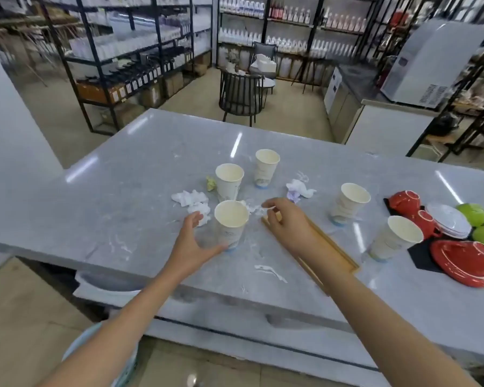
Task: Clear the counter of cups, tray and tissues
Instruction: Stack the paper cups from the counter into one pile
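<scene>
On the grey marble counter (123, 196) five paper cups are seen upright. The nearest cup (231, 222) is flanked by the left hand (192, 244), whose fingers are spread wide around its left side and base, thumb near the foot, with no firm grip shown. A scrap of white tissue (264, 210) is pinched between thumb and fingers of the right hand (287, 220), held above the far end of the wooden tray (333, 254). Crumpled white tissues (192, 201) are scattered left of the cup, a yellow wad (211, 183) beside the second cup (229, 181), and another tissue (299, 189) further right. Red and green crockery (458, 241) is stacked at the right edge.
</scene>
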